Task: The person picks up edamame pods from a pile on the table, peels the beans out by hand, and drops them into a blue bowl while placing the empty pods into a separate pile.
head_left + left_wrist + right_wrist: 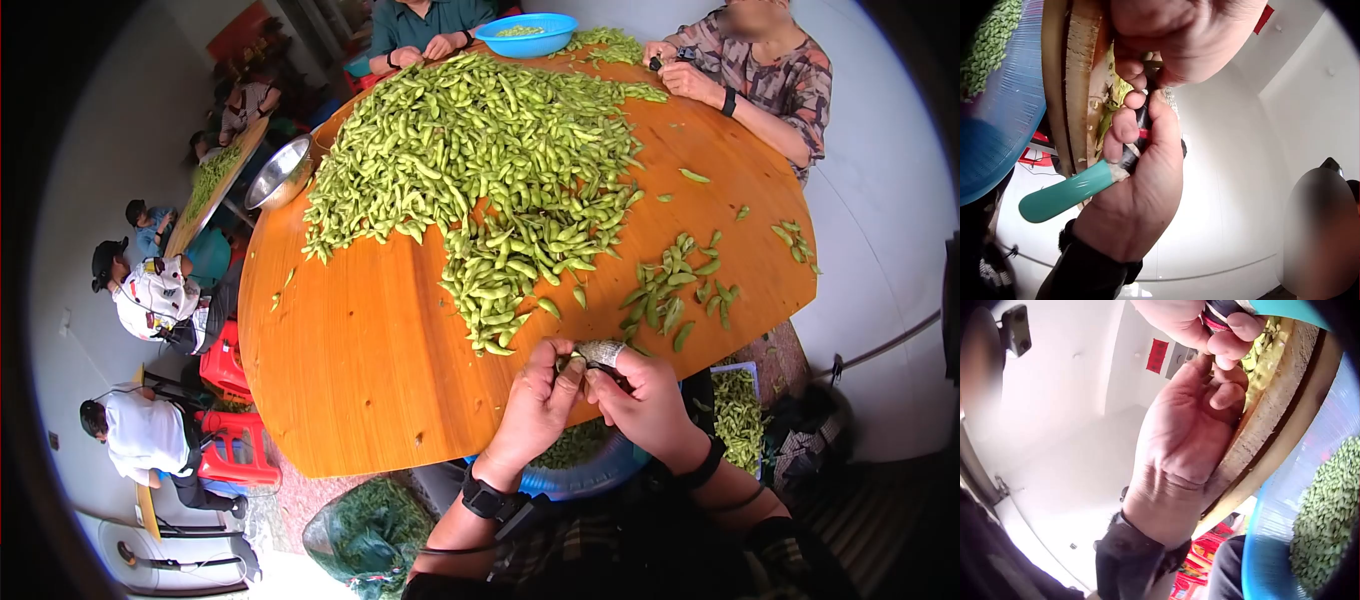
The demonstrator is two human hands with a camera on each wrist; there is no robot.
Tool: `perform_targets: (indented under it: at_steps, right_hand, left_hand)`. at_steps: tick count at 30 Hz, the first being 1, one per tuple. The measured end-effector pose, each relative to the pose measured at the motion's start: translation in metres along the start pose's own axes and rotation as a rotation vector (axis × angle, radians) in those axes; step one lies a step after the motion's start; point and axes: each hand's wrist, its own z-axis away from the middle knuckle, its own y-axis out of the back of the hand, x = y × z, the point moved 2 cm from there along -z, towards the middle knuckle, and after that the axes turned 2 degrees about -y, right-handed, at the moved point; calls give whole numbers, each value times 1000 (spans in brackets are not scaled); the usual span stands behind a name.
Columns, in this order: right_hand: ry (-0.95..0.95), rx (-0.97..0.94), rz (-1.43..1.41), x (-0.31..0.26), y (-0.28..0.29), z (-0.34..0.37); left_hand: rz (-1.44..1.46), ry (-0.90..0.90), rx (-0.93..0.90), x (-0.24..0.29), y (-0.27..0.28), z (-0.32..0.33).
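Observation:
At the near edge of the wooden table (350,400), both hands meet. My left hand (540,400) pinches a small green bean pod (1152,64) between thumb and fingers, which mostly hide it. My right hand (645,405) grips a tool with a turquoise handle (1063,192) and a dark, tape-wrapped shaft. The tool's working end is hidden among the fingers. A knitted cover (602,352) wraps one right finger. Just beyond the hands lies a big heap of green bean pods (470,150), with a smaller cluster of pods (665,285) to the right.
Below the hands, a blue basin (1266,525) holds shelled beans (1329,519). A crate of pods (738,420) stands low at right, a green bag (370,530) at left. Across the table are a metal bowl (280,175), a blue bowl (530,40) and two people.

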Motion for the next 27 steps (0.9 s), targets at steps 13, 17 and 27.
perform_targets:
  at_steps: [13, 17, 27]
  right_hand:
    - [50, 61, -54, -3, 2, 6]
    - [7, 19, -12, -2, 4, 10]
    - [-57, 24, -175, 6, 9, 21]
  left_hand:
    - [219, 15, -35, -5, -1, -1]
    - [92, 36, -77, -2, -3, 2]
    - [-344, -184, -48, 11, -16, 9]
